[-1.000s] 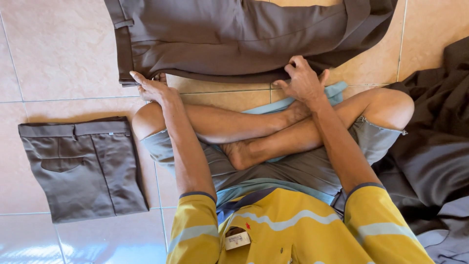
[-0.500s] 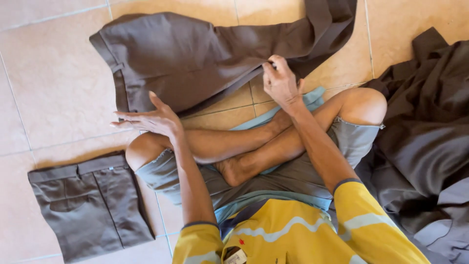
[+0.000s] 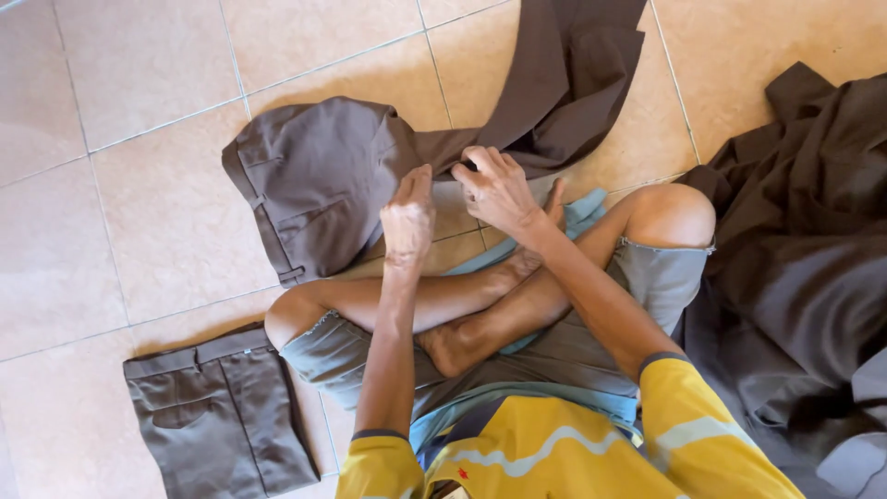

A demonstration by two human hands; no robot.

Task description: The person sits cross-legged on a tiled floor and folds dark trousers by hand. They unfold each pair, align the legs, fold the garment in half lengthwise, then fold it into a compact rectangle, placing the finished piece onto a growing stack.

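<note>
Brown trousers [image 3: 323, 176] are spread on the tiled floor [image 3: 139, 74] in the upper middle of the frame. Their fabric is pinched by the right hand [image 3: 496, 188] at center. The left hand [image 3: 408, 214], fingers together, is held just beside it. Folded trousers [image 3: 217, 411] lie at lower left.

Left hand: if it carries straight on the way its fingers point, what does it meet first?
The left hand points up-frame, fingers extended. Straight ahead it would likely meet the brown trousers spread on the tiled floor, though its height above them is unclear.
</note>
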